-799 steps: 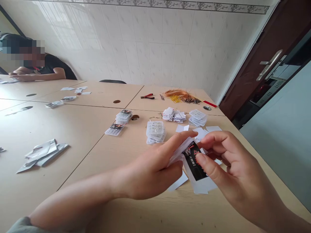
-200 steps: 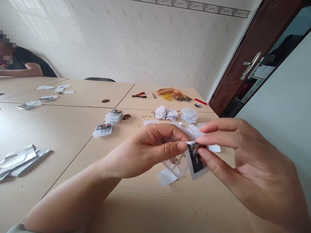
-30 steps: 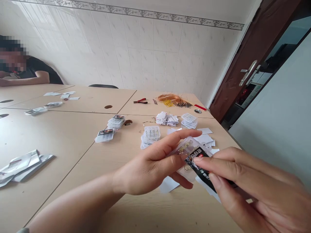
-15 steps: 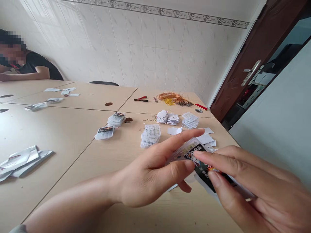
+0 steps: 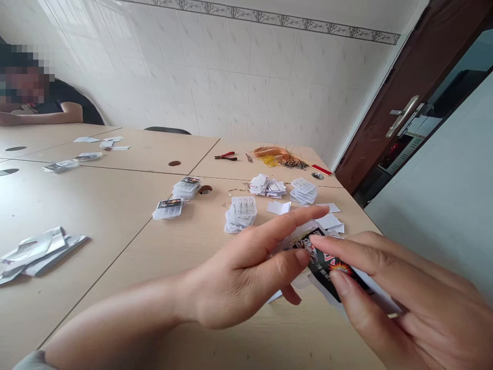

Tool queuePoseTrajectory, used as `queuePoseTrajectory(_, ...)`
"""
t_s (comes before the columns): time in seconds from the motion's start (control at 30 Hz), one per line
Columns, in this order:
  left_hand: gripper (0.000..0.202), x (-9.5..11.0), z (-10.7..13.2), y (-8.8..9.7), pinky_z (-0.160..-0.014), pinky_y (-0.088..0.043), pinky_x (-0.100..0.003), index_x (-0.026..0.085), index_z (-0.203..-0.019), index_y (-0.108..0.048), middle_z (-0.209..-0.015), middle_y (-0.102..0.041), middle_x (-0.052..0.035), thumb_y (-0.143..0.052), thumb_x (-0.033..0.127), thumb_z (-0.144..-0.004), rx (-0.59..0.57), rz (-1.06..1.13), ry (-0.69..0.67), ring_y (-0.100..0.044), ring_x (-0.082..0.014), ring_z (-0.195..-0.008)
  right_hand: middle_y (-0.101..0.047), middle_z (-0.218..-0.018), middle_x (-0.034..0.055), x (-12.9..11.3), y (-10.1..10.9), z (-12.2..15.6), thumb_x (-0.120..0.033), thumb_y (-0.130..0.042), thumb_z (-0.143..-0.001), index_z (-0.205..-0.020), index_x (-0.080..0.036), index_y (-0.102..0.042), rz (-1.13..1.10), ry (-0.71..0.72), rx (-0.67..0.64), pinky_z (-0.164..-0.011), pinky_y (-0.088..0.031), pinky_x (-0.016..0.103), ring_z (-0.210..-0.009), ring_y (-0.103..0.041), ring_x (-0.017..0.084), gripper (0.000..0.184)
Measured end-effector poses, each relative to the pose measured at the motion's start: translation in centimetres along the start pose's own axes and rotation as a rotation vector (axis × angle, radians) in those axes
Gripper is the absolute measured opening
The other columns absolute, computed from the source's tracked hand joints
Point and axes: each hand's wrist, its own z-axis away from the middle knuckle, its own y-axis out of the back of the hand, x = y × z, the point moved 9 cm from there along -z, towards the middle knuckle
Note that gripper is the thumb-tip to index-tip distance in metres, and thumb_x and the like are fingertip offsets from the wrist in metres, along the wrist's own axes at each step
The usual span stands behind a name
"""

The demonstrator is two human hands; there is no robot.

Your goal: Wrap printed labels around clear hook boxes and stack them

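A small clear plastic box [image 5: 296, 237] is held above the table, tilted, between my two hands. My left hand [image 5: 234, 277] grips its left end, thumb on top and the other fingers at the far side and below. Across the box lies a black printed label [image 5: 321, 267] with white characters and a red-orange burst. My right hand [image 5: 408, 293] has its index fingertip and thumb on the label, and the rest of its fingers curl around the right end. What the box contains is mostly covered by the label and fingers.
Beyond my hands stand stacked clear boxes [image 5: 242, 213], more boxes [image 5: 303, 191] and white cards [image 5: 267, 186]. Farther back lie red-handled pliers [image 5: 226, 155] and a bundle of orange strands [image 5: 275, 154]. Silver packets [image 5: 40, 252] rest at left. Another person [image 5: 69, 110] sits at the far left.
My right thumb and index finger stay on the label, and more of its red-orange print shows between them. The view has shifted slightly; both hands keep nearly the same place.
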Motion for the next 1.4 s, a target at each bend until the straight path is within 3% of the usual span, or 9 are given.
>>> queuePoseTrajectory(0.23,0.048,0.04,0.12,-0.08,-0.078,-0.064,-0.019,0.043,-0.155,-0.045,-0.109,-0.058,-0.002,-0.048,0.036,-0.107,0.001,-0.024,-0.019,-0.06,-0.0132,-0.097,-0.081,-0.107,-0.0012,0.01,-0.06,0.05,-0.016,-0.056,-0.096,-0.122,-0.028,-0.066,0.039,0.022,0.03,-0.067,-0.061,0.016,-0.088,-0.078,0.012,0.03)
queuePoseTrajectory(0.43,0.051,0.07,-0.15,-0.14,-0.078,-0.064,-0.021,0.036,-0.157,-0.043,-0.107,-0.059,-0.0039,-0.049,0.032,-0.106,-0.009,-0.015,-0.017,-0.06,-0.0146,-0.096,-0.081,-0.103,-0.0005,-0.06,0.14,0.05,-0.016,-0.056,-0.097,-0.12,-0.028,-0.067,0.05,0.023,0.064,-0.063,-0.06,0.018,-0.085,-0.078,0.013,0.028)
queuePoseTrajectory(0.73,0.054,0.33,-0.16,-0.3,-0.077,-0.064,-0.021,0.029,-0.159,-0.04,-0.111,-0.062,-0.0064,-0.047,0.029,-0.106,-0.021,-0.021,-0.03,-0.06,-0.0157,-0.097,-0.081,-0.109,0.0023,-0.13,0.18,-0.02,-0.015,-0.057,-0.096,-0.125,-0.025,-0.065,0.085,0.081,-0.002,-0.064,-0.061,0.019,-0.089,-0.078,0.015,0.032)
queuePoseTrajectory(1.07,0.051,0.16,-0.11,-0.15,-0.077,-0.065,-0.022,0.034,-0.157,-0.044,-0.105,-0.061,-0.0043,-0.048,0.032,-0.107,-0.008,0.017,-0.037,-0.059,-0.0146,-0.094,-0.081,-0.099,0.0004,-0.26,0.16,-0.15,-0.015,-0.056,-0.096,-0.12,-0.027,-0.066,0.057,0.057,0.063,-0.058,-0.059,0.019,-0.084,-0.078,0.014,0.028)
queuePoseTrajectory(1.4,0.049,0.2,-0.07,0.08,-0.076,-0.066,-0.025,0.038,-0.155,-0.046,-0.114,-0.063,-0.0054,-0.049,0.037,-0.107,0.008,-0.02,-0.033,-0.062,-0.0138,-0.09,-0.081,-0.105,-0.0004,0.03,-0.02,0.11,-0.016,-0.057,-0.096,-0.12,-0.028,-0.067,0.057,0.001,0.041,-0.062,-0.06,0.019,-0.088,-0.078,0.014,0.028)
